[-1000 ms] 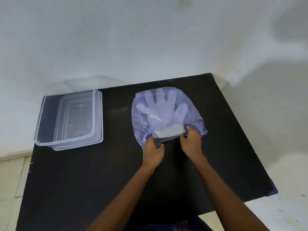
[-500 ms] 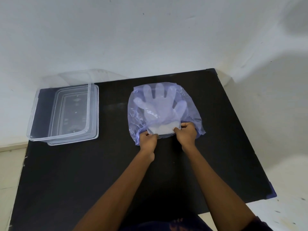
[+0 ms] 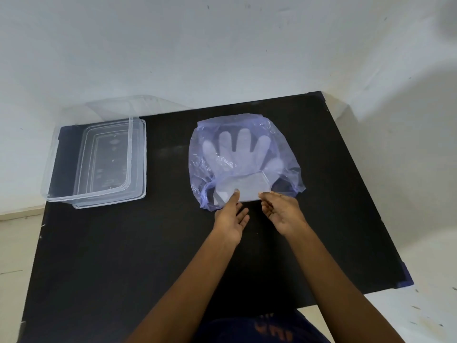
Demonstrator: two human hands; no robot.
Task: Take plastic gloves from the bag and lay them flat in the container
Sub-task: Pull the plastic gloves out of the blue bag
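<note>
Head view, looking down on a black table (image 3: 123,243) set against a white wall.

Bag (image 3: 243,162): thin, translucent, blue-violet plastic, lying flat on the far centre of the table, crumpled along its edges. Its mouth faces the person, at 6 o'clock.

Plastic gloves (image 3: 237,154): a pale stack inside the bag, fingers spread and pointing to 12 o'clock, thumb toward 4 o'clock. The cuff end pokes out of the bag's mouth at 6 o'clock as a flat pale rectangle.

Left hand (image 3: 231,215): at 7 o'clock of the bag, palm turned inward, fingers loosely extended. One fingertip touches the near edge of the cuff. The hand is not closed on anything.

Right hand (image 3: 282,211): at 5 o'clock of the bag, fingers loosely curled, tips at the cuff's near edge just beside the bag's rim. Whether it pinches the plastic cannot be told; it looks unclenched.

Container (image 3: 96,159): clear, rectangular, at 9 o'clock of the bag and well apart from it, on the table's far left corner. No gloves inside. A clear lid (image 3: 128,112) appears to lean behind it against the wall.

Both forearms reach in from 6 o'clock.
</note>
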